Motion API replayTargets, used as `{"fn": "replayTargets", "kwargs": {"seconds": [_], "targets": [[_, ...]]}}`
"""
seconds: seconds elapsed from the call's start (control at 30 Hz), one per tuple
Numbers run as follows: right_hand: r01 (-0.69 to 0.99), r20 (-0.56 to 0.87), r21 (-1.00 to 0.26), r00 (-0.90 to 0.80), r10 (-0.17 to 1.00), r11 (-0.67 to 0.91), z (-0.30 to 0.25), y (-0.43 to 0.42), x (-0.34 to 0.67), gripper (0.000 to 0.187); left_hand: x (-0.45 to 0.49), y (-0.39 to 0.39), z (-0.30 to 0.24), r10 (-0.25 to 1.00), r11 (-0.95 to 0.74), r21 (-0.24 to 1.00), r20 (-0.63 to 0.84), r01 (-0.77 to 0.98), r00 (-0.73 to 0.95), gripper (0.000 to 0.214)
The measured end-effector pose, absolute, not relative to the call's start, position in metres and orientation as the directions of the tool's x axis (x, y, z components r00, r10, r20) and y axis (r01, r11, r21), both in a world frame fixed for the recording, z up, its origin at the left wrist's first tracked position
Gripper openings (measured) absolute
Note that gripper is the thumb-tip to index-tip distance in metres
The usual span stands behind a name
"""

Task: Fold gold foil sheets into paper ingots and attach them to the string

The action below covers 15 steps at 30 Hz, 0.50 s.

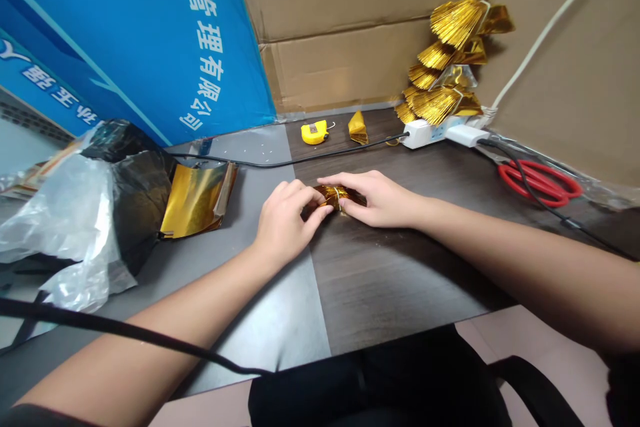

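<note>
A small bundle of folded gold foil paper [331, 195], tied round its middle with a pale band, lies low over the dark tabletop between my hands. My left hand [293, 217] pinches its left end between thumb and fingers. From the other side my right hand [377, 199] grips the right end, with the thumb below and the fingers along the top. Much of the bundle is hidden by my fingers. Beyond it sit a yellow tape measure [315, 132] and a small folded gold piece [357, 128].
Tied gold fans [440, 74] are stacked by a white power strip [425, 134] at the back right. Red-handled scissors [540, 182] lie nearer. Gold paper sheets [193, 200] stick out of a black plastic bag [137, 190] on the left. A black cable [280, 165] crosses the table.
</note>
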State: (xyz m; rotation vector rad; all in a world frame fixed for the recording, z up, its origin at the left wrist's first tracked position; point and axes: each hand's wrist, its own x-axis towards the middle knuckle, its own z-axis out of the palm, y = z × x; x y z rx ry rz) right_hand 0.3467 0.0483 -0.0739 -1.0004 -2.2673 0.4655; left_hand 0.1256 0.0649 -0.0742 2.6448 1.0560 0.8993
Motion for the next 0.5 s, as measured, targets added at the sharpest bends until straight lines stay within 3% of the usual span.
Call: {"fn": "replayTargets", "kwargs": {"seconds": [0.3, 0.5], "targets": [[0.553, 0.391, -0.613, -0.409, 0.824, 0.565, -0.0738, 0.0490, 0.3453, 0.018, 0.1211, 0.0646, -0.0716, 0.631, -0.773, 0.329, 0.490, 0.543, 0.601, 0.013], [0.518, 0.393, -0.650, -0.396, 0.830, 0.555, -0.0755, 0.0521, 0.3443, 0.017, 0.1258, 0.0656, -0.0722, 0.648, -0.760, 0.359, 0.489, 0.542, 0.584, 0.011]]}}
